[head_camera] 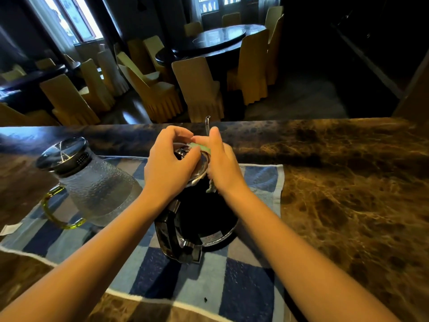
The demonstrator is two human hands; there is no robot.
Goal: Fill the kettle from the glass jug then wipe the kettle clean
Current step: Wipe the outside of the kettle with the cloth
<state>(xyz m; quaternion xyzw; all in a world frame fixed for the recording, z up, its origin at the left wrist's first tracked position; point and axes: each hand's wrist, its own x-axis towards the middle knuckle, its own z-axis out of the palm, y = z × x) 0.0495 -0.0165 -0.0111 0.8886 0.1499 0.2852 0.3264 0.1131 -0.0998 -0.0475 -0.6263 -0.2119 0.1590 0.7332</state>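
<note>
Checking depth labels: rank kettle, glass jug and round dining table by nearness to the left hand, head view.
1. kettle, under the left hand, centre.
2. glass jug, to its left.
3. round dining table, far beyond the counter.

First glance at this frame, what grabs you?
Both hands meet centre over the dark kettle: the left hand curls over its top, the right hand holds a green cloth against it. Left of them a glass jug stands lidded on the blue checked towel, with yellow-covered chairs behind the counter.
</note>
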